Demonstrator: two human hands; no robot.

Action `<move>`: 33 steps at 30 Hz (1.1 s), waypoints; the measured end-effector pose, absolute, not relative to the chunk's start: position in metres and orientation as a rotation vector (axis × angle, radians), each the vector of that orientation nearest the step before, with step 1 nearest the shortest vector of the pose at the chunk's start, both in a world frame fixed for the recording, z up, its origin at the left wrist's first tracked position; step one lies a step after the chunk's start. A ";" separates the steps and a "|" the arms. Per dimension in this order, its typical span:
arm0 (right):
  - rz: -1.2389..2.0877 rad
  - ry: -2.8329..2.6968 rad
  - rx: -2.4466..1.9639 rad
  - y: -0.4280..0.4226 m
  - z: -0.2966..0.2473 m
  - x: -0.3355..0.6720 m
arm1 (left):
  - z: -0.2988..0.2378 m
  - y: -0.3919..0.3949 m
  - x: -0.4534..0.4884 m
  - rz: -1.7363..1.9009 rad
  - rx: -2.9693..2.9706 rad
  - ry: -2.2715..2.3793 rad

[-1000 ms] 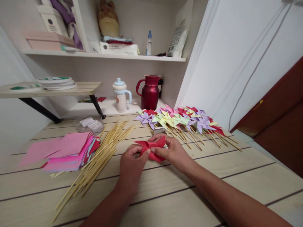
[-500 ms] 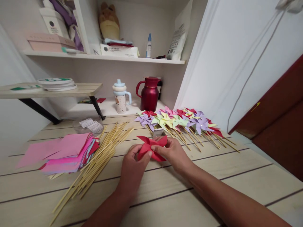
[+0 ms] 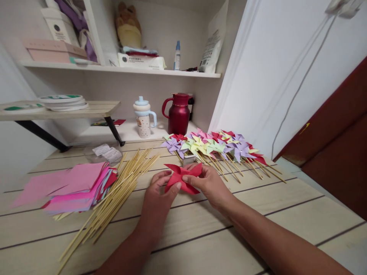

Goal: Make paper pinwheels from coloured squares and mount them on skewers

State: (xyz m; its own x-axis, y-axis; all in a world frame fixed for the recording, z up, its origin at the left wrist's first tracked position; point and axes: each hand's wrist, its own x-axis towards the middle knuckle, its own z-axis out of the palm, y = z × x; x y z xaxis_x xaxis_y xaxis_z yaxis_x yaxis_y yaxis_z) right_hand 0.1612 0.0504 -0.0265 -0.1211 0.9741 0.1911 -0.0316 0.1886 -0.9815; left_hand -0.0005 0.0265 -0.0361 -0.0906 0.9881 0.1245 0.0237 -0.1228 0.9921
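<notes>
A red paper pinwheel head (image 3: 181, 178) sits just above the wooden table (image 3: 200, 236), pinched between both hands. My left hand (image 3: 159, 194) grips its left side with thumb and fingers closed. My right hand (image 3: 207, 184) presses its thumb on the pinwheel's centre and holds the right flap. A loose bundle of bamboo sticks (image 3: 114, 193) lies to the left of my hands. Further left is a stack of pink and red paper squares (image 3: 73, 185). Behind my right hand lies a row of finished pinwheels (image 3: 212, 147) in purple, green, pink and red on sticks.
At the back stand a red thermos jug (image 3: 178, 114) and a pale sippy cup (image 3: 143, 117). A small raised wooden shelf (image 3: 57, 110) with plates is at the left. A clear packet (image 3: 104, 152) lies near the sticks. A white wall and dark red door (image 3: 338, 152) close the right.
The red pinwheel has been turned and lifted slightly between my fingers. The view has shifted a little to the right; both hands stay in the same place.
</notes>
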 end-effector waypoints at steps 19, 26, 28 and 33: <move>1.202 -1.436 -0.942 0.047 -0.024 0.158 | -0.032 0.024 -0.002 1.286 1.211 1.137; 1.219 -1.444 -0.953 0.045 -0.022 0.158 | -0.033 0.024 -0.002 1.307 1.258 1.210; 1.232 -1.431 -0.949 0.045 -0.022 0.157 | -0.033 0.023 -0.001 1.294 1.260 1.214; 1.286 -1.365 -0.984 0.044 -0.024 0.154 | -0.034 0.024 0.001 1.332 1.298 1.250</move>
